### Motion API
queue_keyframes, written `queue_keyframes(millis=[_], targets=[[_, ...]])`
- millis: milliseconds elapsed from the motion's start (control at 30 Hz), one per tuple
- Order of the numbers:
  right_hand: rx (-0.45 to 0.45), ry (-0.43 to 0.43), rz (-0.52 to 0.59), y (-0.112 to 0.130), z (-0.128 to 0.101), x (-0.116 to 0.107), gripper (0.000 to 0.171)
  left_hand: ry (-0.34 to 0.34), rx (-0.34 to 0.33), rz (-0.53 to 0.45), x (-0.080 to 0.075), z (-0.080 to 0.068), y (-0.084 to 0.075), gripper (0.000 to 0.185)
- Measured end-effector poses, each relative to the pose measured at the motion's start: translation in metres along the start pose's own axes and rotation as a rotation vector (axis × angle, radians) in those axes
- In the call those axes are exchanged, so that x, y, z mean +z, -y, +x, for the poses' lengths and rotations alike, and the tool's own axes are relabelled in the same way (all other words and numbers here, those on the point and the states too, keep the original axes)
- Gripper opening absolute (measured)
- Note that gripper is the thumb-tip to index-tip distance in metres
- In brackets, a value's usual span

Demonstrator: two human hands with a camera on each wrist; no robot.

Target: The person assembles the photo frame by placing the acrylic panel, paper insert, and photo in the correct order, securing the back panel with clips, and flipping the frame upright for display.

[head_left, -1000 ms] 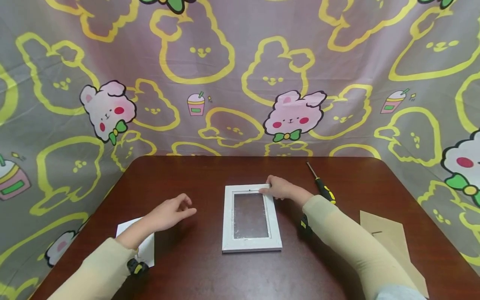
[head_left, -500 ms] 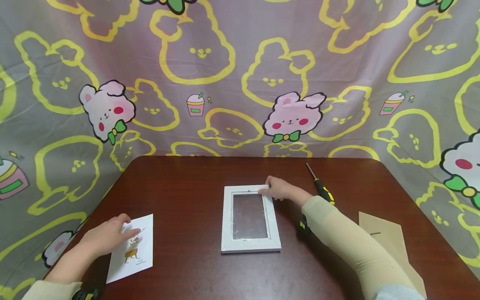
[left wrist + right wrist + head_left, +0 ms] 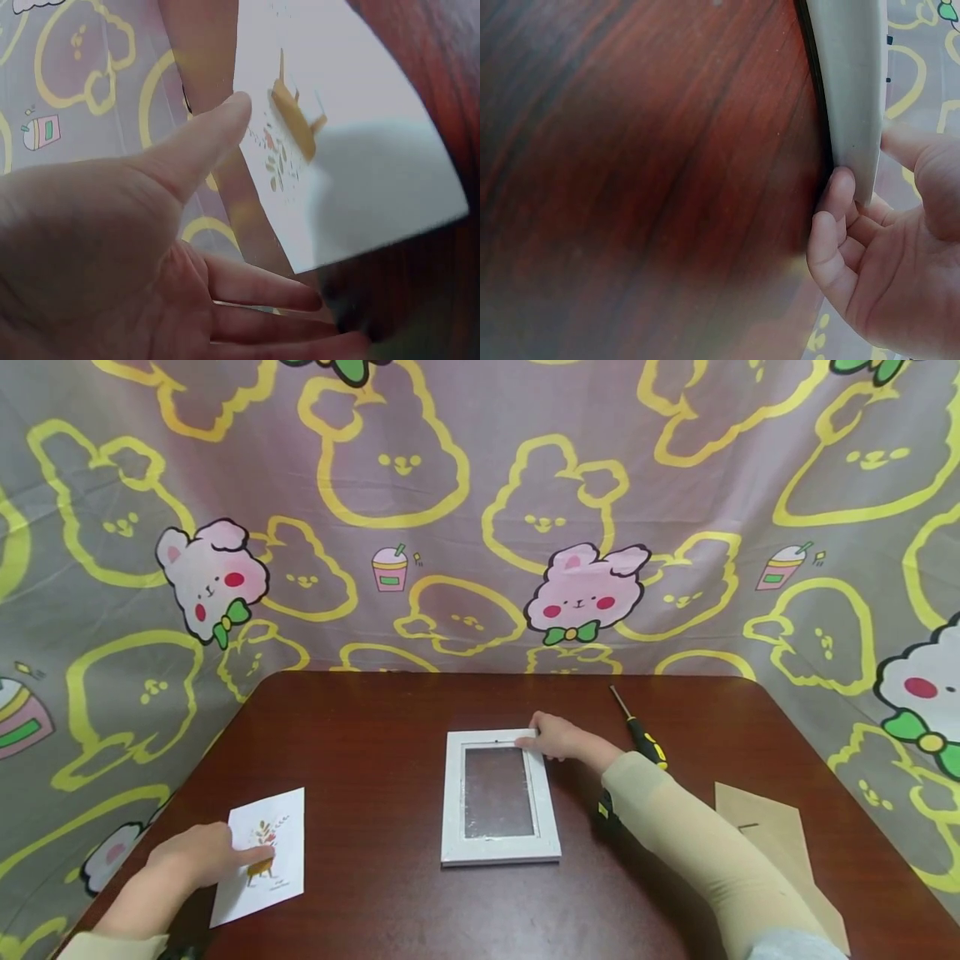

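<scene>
A white picture frame (image 3: 453, 810) lies near the middle of the table, its inner pane see-through. My right hand (image 3: 557, 737) grips its far right corner, thumb on top; in the right wrist view the curled fingers hold the frame's side (image 3: 851, 90). At the left, a white card (image 3: 288, 827) printed with a plant in an orange pot lies on the table. My left hand (image 3: 191, 858) is over the card's left side, thumb stretched across it. In the left wrist view, its fingers (image 3: 259, 281) are extended beside the card; whether they touch it I cannot tell.
Beyond the right forearm lies a black and yellow screwdriver (image 3: 645, 745). A brown backing board (image 3: 776, 839) sits at the right of the dark wooden table (image 3: 375, 710). A patterned cloth (image 3: 465, 485) hangs behind the table and along its sides.
My left hand has moved left and toward me, from the open table to the card, and its thumb now stretches over the print. The right hand keeps its hold on the picture frame.
</scene>
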State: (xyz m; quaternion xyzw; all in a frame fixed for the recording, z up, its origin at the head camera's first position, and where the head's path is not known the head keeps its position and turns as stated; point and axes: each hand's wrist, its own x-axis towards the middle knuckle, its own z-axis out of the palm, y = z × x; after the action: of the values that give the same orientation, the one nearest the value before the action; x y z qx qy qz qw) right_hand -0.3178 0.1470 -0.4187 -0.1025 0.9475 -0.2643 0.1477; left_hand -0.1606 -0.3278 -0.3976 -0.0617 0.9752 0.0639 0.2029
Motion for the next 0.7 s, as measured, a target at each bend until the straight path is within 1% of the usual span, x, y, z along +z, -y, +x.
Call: queue_keyframes(millis=[100,200,367,533,700], targets=[[-0.002,-0.001,0.002,-0.0016,0.0021,0.0006,0.037,-0.005,-0.003,0.022,0.0009,0.0004,-0.0036,0.069],[-0.005,0.000,0.002,-0.0030,0.0035,0.0012,0.037,-0.001,-0.021,0.049,0.0015,0.0015,-0.0064,0.068],[-0.013,-0.003,0.001,-0.0043,0.0041,0.0016,0.036,-0.012,-0.031,0.082,0.0020,0.0025,-0.0100,0.063],[-0.013,-0.008,-0.002,-0.0040,0.0031,0.0021,0.036,-0.026,-0.019,0.081,0.0006,0.0032,-0.0104,0.063],[-0.008,-0.015,-0.003,-0.0027,0.0021,0.0024,0.036,-0.040,-0.004,0.070,-0.0013,0.0060,-0.0065,0.066]])
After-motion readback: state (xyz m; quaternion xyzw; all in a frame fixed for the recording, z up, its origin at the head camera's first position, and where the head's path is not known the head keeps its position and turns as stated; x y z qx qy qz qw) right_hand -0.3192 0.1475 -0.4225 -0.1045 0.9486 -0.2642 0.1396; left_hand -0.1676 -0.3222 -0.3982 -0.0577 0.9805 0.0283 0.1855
